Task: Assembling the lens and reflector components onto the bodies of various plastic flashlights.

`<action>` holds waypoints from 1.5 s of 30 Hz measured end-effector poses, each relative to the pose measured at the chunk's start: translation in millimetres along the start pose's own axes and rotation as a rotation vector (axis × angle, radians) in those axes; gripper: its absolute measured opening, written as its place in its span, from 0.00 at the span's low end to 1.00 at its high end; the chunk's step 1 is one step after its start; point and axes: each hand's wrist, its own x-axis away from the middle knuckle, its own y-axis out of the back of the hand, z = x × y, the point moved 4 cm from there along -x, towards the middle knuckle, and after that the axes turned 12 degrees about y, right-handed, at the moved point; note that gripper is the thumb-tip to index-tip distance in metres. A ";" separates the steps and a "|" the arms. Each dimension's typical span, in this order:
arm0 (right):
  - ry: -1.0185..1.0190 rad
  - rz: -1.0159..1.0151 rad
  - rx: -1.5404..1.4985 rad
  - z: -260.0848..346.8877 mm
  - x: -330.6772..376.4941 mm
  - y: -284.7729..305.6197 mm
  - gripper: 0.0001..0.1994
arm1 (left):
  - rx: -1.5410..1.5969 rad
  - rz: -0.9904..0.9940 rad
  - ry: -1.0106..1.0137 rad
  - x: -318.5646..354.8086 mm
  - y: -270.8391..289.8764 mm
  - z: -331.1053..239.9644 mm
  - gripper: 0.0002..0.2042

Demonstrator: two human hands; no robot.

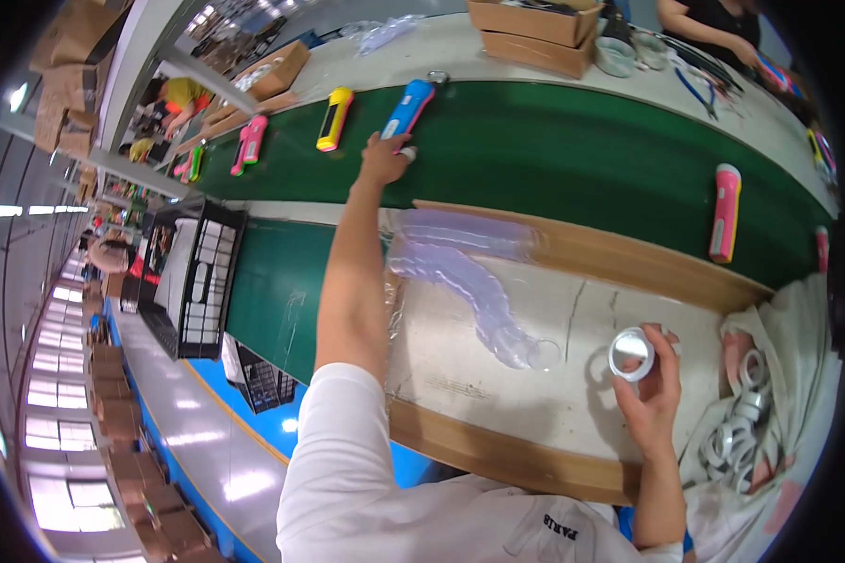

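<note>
My left hand reaches across to the green belt, its fingers closed around the lower end of a blue flashlight with a pink edge. Above the open cardboard box, my right hand pinches a white round reflector cup with a mirror-bright inside. Between the hands, a curved row of clear, lilac-tinted nested discs lies on the pale bottom of the box. A second such row rests along the box's far wall.
The green belt carries a yellow flashlight, pink ones and others. Several white rings lie in cloth at right. Beyond the belt are cardboard trays, blue-handled pliers and a person's arm. A black crate stands left.
</note>
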 end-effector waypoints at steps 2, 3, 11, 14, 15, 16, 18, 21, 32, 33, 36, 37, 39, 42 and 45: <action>-0.027 -0.043 0.057 -2.4 5.0 5.3 0.35 | -0.011 -0.086 0.063 11.5 -3.4 -26.6 0.13; -0.043 -0.036 0.046 -1.7 5.6 5.4 0.35 | 0.039 -0.108 0.071 18.2 2.6 -38.6 0.13; -0.038 -0.034 0.032 -6.6 -5.4 -0.4 0.34 | 0.780 -0.075 -0.242 78.5 88.2 -99.9 0.15; -0.024 -0.056 -0.011 3.9 -4.8 -1.4 0.33 | 0.426 -0.149 -0.224 74.4 97.6 -111.3 0.15; 0.002 -0.046 0.021 7.2 -3.0 0.2 0.33 | 0.412 -0.083 -0.135 73.6 89.8 -113.2 0.16; 0.028 -0.037 0.052 9.0 -2.8 -0.6 0.32 | 0.396 -0.019 -0.047 71.1 80.7 -112.6 0.17; 0.075 -0.032 0.100 15.3 -0.6 -2.9 0.32 | 0.363 0.024 -0.016 58.7 62.0 -107.2 0.21; 0.145 -0.013 0.163 13.8 0.7 -2.7 0.32 | 0.294 0.007 -0.040 58.3 33.7 -144.7 0.25; 0.008 -0.033 0.239 -47.7 -2.6 9.7 0.32 | -0.102 0.165 0.062 -20.0 -56.2 -239.1 0.32; 0.033 -0.023 0.226 -50.1 -1.9 9.4 0.32 | -0.207 0.205 0.026 -28.0 -60.3 -239.7 0.33; 0.017 -0.041 0.171 -50.7 -3.3 8.4 0.32 | -0.122 0.228 0.058 -45.0 -64.8 -236.0 0.31; -0.005 -0.046 0.163 -52.5 -2.8 9.4 0.32 | -0.069 0.243 0.128 -47.2 -63.4 -232.5 0.28; -0.028 -0.071 0.159 -52.8 -2.3 12.9 0.32 | 0.043 0.225 0.209 -45.9 -60.3 -222.5 0.23; 0.042 -0.041 0.225 -47.8 -4.5 9.2 0.30 | 0.613 0.121 0.238 -39.6 -44.3 -181.6 0.11; -0.042 -0.053 0.121 -46.5 -2.6 11.1 0.29 | 0.996 0.318 0.078 -8.8 -15.8 -168.4 0.07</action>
